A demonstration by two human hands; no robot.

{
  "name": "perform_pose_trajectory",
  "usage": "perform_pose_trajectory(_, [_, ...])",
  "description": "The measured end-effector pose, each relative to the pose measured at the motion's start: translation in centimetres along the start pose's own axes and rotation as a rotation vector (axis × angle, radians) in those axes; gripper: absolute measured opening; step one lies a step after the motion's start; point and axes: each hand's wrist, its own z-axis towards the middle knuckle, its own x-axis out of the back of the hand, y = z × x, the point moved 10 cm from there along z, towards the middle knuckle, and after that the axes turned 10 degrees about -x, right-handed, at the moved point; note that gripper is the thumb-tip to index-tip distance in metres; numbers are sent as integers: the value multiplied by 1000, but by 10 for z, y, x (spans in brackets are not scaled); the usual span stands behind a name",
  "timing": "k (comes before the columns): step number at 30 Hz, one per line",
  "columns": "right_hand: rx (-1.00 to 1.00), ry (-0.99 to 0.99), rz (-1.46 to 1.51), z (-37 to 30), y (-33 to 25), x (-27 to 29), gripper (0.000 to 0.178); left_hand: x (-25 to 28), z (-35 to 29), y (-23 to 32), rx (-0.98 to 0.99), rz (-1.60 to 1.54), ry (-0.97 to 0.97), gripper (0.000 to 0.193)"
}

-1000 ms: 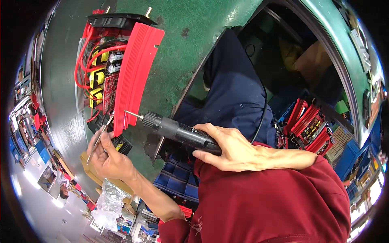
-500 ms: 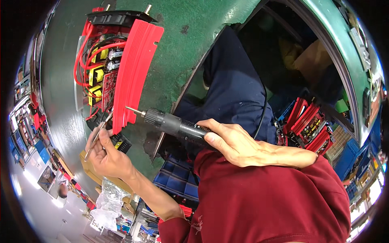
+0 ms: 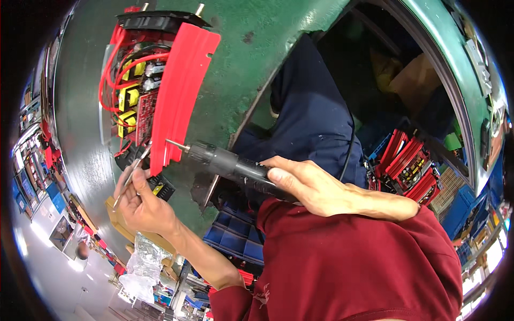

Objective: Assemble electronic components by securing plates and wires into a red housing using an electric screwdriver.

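A red finned metal housing (image 3: 184, 80) stands on the green bench at upper left, with a circuit board (image 3: 145, 115), yellow transformers and red wires along its left side. A black end panel (image 3: 160, 22) with two metal posts closes its far end. My right hand (image 3: 316, 187) is wrapped round a black electric screwdriver (image 3: 225, 163); its bit points left, over the housing's near end. Whether the bit touches a screw is not visible. My left hand (image 3: 147, 206) pinches slim metal tweezers (image 3: 130, 181), their tip by the near end of the board.
A black part (image 3: 161, 188) with a yellow label lies beside my left hand. Blue compartment bins (image 3: 235, 235) sit below the bench edge. More red housings (image 3: 409, 163) are stacked at right, near a blue crate (image 3: 460, 206). Clear plastic wrap (image 3: 142, 267) lies at lower left.
The housing has shifted very slightly to the right. The screwdriver's body and my right hand have moved a little, with the bit still over the near end. My left hand keeps its pinch.
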Motion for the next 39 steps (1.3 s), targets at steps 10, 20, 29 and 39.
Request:
perform_pose_trajectory(10, [-309,-340,576,2,44,-23,68,-10,-5,10,-97,-77,-121,15])
perform_pose_trajectory(20, [-252,-44,215,-11,19,-16,76,-11,16,57,-325,165,-350,32])
perform_pose_trajectory(29, [-167,6,109,-11,15,-14,74,-50,11,62,-409,512,-650,35])
perform_pose_trajectory(39, [-454,-438,738,0,40,-53,91,-56,31,60,-461,419,-692,32])
